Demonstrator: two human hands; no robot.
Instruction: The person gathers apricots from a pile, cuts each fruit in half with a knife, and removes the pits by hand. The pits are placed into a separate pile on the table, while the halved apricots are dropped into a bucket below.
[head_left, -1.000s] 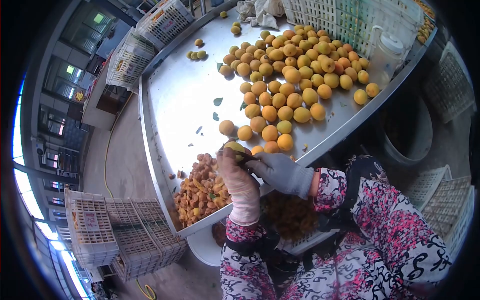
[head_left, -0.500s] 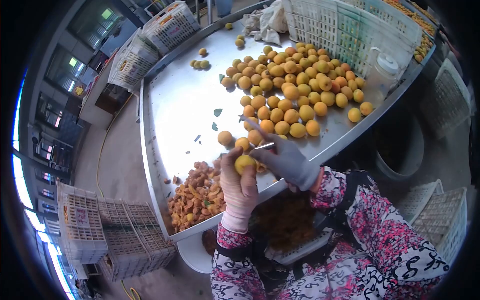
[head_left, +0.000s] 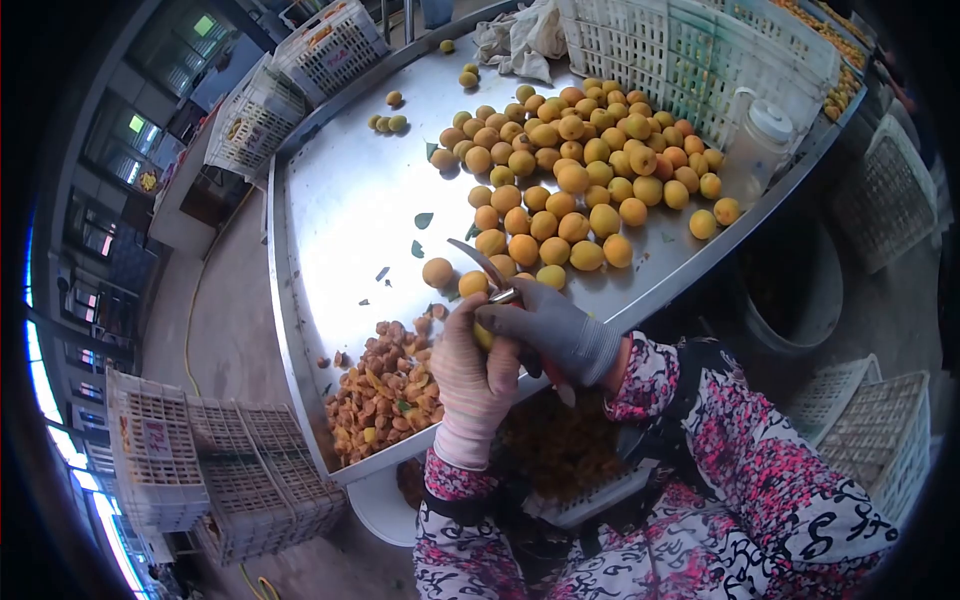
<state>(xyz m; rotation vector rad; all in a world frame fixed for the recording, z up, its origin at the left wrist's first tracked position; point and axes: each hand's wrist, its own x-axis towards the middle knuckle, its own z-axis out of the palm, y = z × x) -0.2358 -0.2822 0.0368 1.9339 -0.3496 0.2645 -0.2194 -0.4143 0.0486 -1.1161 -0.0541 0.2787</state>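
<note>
Both grips are closed: the left hand (head_left: 470,378), in a pale pink knit glove, wraps a small yellow apricot (head_left: 483,337); the right hand (head_left: 560,330), grey-gloved, holds a curved steel-bladed knife (head_left: 478,262) against it. Left of them lies a heap of brownish-orange fruit pieces (head_left: 385,395); beyond, loose orange apricots (head_left: 560,180) cover the shiny metal counter (head_left: 340,210).

At lower centre a pale pink glove covers the left hand (head_left: 475,385) with its yellow apricot (head_left: 483,337), a grey one the right hand (head_left: 555,330) with its silver knife (head_left: 476,259). The sleeves (head_left: 760,470) are patterned pink, black and white; the upper-left table (head_left: 340,210) is silver.
</note>
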